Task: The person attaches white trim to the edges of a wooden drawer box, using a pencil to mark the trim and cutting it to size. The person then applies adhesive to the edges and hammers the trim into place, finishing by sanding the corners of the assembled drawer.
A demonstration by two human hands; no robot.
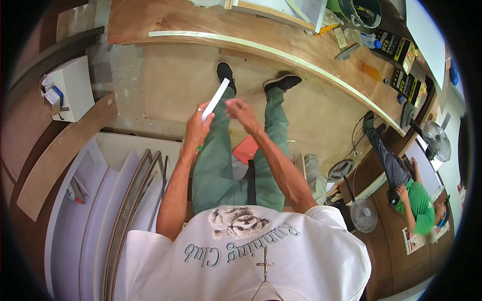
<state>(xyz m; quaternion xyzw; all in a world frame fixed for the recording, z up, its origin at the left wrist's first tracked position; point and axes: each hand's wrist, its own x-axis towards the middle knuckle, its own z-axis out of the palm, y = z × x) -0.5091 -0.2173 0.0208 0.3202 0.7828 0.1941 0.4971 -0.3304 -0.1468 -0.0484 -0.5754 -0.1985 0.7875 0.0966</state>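
Note:
My left hand (199,125) is closed around the lower end of a narrow white strip (219,96). From my fingers the strip slants up and to the right, over my left trouser leg. Just to the right of it is my right hand (242,112), apart from the strip and over the gap between my legs. Its fingertips are smeared by motion, so I cannot tell whether they hold anything. Below both hands, a red object (245,149) lies between my thighs.
A long wooden bench (201,22) curves across the far side, with a pale strip (221,36) along its edge. Bottles and boxes (396,50) stand at its right. White panels (95,190) lean at left. Fans (363,215) and a person in green (420,200) are at right.

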